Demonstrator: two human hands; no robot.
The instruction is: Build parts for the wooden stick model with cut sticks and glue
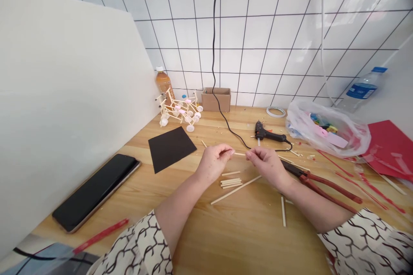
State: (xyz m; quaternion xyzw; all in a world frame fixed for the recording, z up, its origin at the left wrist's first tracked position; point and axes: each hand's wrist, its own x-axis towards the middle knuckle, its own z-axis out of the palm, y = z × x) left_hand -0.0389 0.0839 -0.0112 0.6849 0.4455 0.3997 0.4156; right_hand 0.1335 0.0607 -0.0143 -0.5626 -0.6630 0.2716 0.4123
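Note:
My left hand [211, 161] and my right hand [267, 164] pinch a thin, pale wooden stick [239, 154] between them, fingertips closed. The stick spans the gap between my hands; the part inside the fingers is hidden. Just below lies a small group of short cut sticks [231, 183], with a longer stick [236, 190] slanting beside them. Under my right forearm lie pliers [334, 182] with red-brown handles, partly covered. Another short stick [283, 211] rests nearer me on the wooden table [226, 240].
Behind my hands are a black glue gun [269, 133], a small cardboard box [222, 99] and wheeled stick models [180, 109]. Black card [172, 148] and a phone [97, 191] lie left. A plastic bag [329, 131] and red sheets [390, 146] sit right. A black cable [214, 38] hangs down.

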